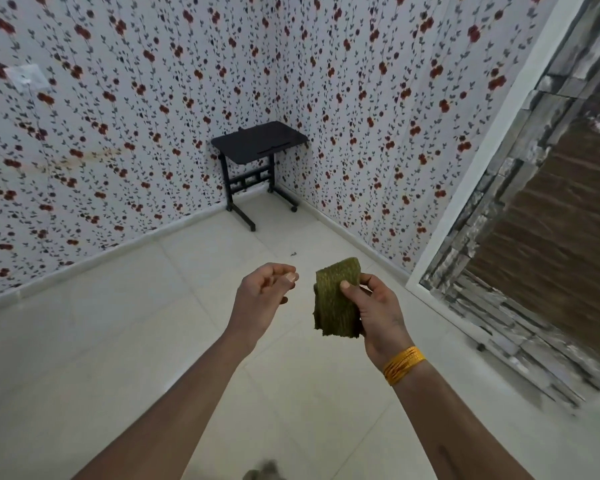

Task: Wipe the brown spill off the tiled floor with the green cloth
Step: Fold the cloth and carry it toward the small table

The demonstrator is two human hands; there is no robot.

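Observation:
My right hand (374,308) holds the folded green cloth (335,299) upright at chest height, thumb pressed on its front face. Just left of the cloth, without touching it, my left hand (265,292) is loosely curled with nothing in it. Both hands hover above the pale tiled floor (101,341). A small dark speck (293,253) lies on the tiles beyond the hands. At the bottom edge a blurred brownish-grey patch (265,472) shows between my forearms; I cannot tell what it is.
A small black table on wheels (258,143) stands in the far corner against the flowered wallpaper. A grey stone-clad frame with a brown panel (548,244) runs along the right side. Gold bangles (404,363) sit on my right wrist.

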